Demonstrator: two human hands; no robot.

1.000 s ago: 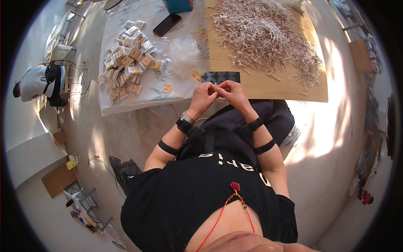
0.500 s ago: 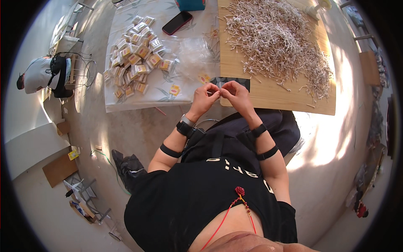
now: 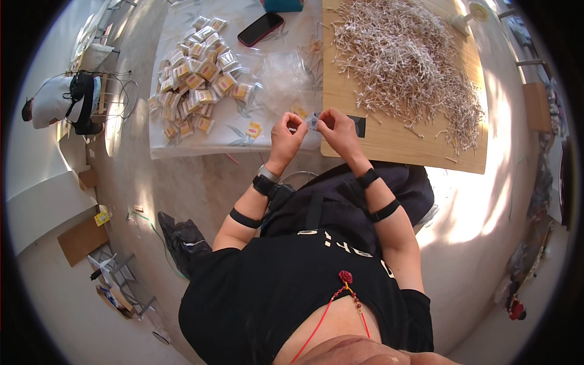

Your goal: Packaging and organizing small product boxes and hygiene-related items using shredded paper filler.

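Between my two hands, over the near edge of the tables, a small clear plastic bag (image 3: 312,121) is stretched. My left hand (image 3: 285,141) is closed in a pinch at its left side. Thumb and fingers of my right hand (image 3: 339,132) pinch the bag's other side. Under and beside the right hand lies a dark patterned strip (image 3: 361,126). Loose clear bags (image 3: 283,73) are spread just beyond my hands, with yellow cards (image 3: 253,129) nearby. Farther left rises a heap of filled packets with yellow labels (image 3: 196,79). A large pile of cotton swabs (image 3: 413,67) covers much of the wooden board (image 3: 347,100).
A phone (image 3: 261,28) lies beyond the packets, near a teal box (image 3: 283,5). At the board's far right stands a pale round-topped object (image 3: 468,18). A black bag (image 3: 182,240) sits on the floor at left. Another person (image 3: 64,100) bends over at far left.
My hands, close together before, have drawn apart, and the clear bag now shows stretched between them. The view has shifted slightly.
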